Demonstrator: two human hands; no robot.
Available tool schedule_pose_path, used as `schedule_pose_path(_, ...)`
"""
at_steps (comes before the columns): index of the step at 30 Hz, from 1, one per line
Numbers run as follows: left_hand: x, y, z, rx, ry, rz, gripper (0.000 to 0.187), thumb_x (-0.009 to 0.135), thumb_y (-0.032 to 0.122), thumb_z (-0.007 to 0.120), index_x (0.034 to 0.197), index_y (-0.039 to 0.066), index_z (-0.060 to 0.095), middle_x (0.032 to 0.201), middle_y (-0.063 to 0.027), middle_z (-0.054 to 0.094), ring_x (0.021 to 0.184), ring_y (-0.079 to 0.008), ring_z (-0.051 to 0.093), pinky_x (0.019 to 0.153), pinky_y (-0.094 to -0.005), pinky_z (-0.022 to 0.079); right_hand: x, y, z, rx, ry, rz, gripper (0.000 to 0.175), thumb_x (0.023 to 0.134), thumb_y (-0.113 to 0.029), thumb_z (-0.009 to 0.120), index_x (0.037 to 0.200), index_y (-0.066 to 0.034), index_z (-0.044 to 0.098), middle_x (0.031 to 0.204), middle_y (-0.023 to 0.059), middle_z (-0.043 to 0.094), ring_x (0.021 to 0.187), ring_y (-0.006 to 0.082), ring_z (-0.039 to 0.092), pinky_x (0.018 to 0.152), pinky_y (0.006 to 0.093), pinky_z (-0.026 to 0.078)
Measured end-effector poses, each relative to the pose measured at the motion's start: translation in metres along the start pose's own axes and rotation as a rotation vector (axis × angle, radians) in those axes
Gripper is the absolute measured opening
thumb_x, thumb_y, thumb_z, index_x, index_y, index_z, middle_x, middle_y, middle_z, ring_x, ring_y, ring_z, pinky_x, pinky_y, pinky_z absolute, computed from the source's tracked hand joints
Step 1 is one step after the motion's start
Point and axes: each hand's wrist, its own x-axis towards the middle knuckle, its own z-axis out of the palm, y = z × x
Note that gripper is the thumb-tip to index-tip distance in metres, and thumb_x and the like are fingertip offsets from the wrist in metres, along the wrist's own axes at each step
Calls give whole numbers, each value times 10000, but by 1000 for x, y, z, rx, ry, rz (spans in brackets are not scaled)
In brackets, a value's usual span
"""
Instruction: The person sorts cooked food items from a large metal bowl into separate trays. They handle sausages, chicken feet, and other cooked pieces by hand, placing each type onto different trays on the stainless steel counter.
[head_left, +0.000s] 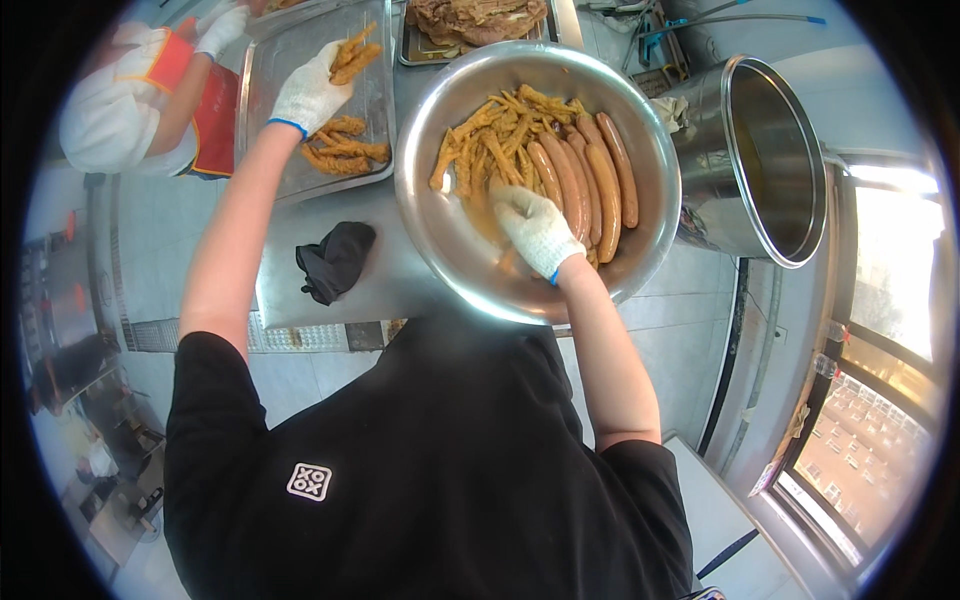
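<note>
My left hand (310, 90), in a white knitted glove with a blue cuff, grips a few cooked chicken feet (355, 60) above a metal tray (289, 71). More chicken feet lie at the near end of that tray, below the hand. My right hand (536, 231), gloved the same way, reaches into a large stainless steel bowl (431, 232). Its fingertips are at the edge of a pile of chicken feet (480, 142) and hidden, so whether they hold one cannot be told. Several sausages (577, 176) lie side by side to the right of the pile. Brownish liquid pools near my fingers.
A crumpled black cloth or bag (335, 262) lies on the metal table (300, 214). Behind the bowl, another tray holds a large piece of cooked meat (476, 19). A tall steel pot (712, 165) stands at the right. A gloved co-worker (150, 97) is at the upper left.
</note>
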Motion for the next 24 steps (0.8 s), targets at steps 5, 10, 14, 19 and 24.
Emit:
schedule_pose_path(5,17,-53,15,520,-158,286,699,1073,315,711,1702,145,459,1718,-178,532,1542,-401,536,1260,-472,478,5,15,10,-111,-67,50,492,1088,-327,628,1499,-76,730,1219,190,823,1002,274,797,953,396,622)
schedule_pose_path(10,-1,-83,31,371,-141,358,711,1083,357,694,1716,132,462,1729,-197,504,1576,-414,484,1316,-485,417,7,26,5,-55,-102,94,499,1097,-332,605,1502,-66,724,1207,157,823,1102,220,767,1035,352,572)
schedule_pose_path(14,-6,-86,24,335,-167,277,557,1070,363,705,1560,109,627,1553,-189,650,1429,-431,590,1223,-515,481,11,23,6,-149,-74,75,492,1093,-312,589,1510,-87,721,1266,176,802,1138,270,759,1052,383,566)
schedule_pose_path(19,4,-75,25,388,-141,162,431,1071,314,691,1441,93,700,1469,-157,693,1355,-421,630,1169,-520,515,17,10,20,-162,-148,119,474,1097,-321,569,1485,-110,741,1419,224,764,1300,378,726,1150,434,529)
schedule_pose_path(24,22,-79,26,388,-81,271,379,1084,250,668,1419,80,714,1497,-133,691,1343,-400,649,1147,-514,548,25,5,35,-117,-200,131,494,1094,-386,602,1478,-112,748,1389,225,778,1292,381,730,1143,435,531)
